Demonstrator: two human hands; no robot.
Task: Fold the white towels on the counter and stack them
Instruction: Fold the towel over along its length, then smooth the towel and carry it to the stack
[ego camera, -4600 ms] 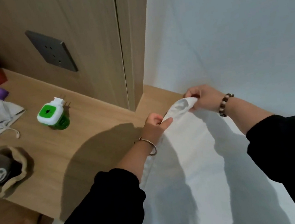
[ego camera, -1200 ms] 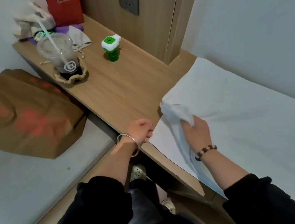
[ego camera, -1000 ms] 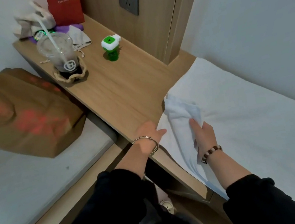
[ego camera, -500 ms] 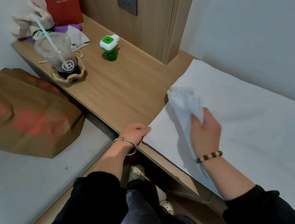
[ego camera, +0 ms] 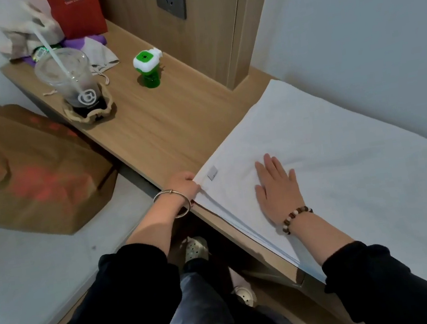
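- The white towel (ego camera: 330,162) lies spread flat on the right part of the desk (ego camera: 153,131). Its layered near edge runs along the desk's front edge, and a small label shows near the left corner.
- The right hand (ego camera: 276,188) rests palm down on the towel, fingers straight and slightly spread.
- The left hand (ego camera: 184,183) is at the towel's left corner, fingers curled round the stacked edge and gripping it.
- A clear plastic cup (ego camera: 68,75) stands on the far left of the desk. It holds a little dark drink at the bottom, and a white straw (ego camera: 52,51) leans in it.
- The cup's base sits in a crumpled tan holder (ego camera: 91,117).
- A green-and-white device (ego camera: 148,66) stands upright just right of the cup.
- A red bag (ego camera: 76,11) stands at the back; what it holds cannot be seen.
- A brown paper bag (ego camera: 24,172) lies on the bed (ego camera: 30,270) to the left, its contents hidden.
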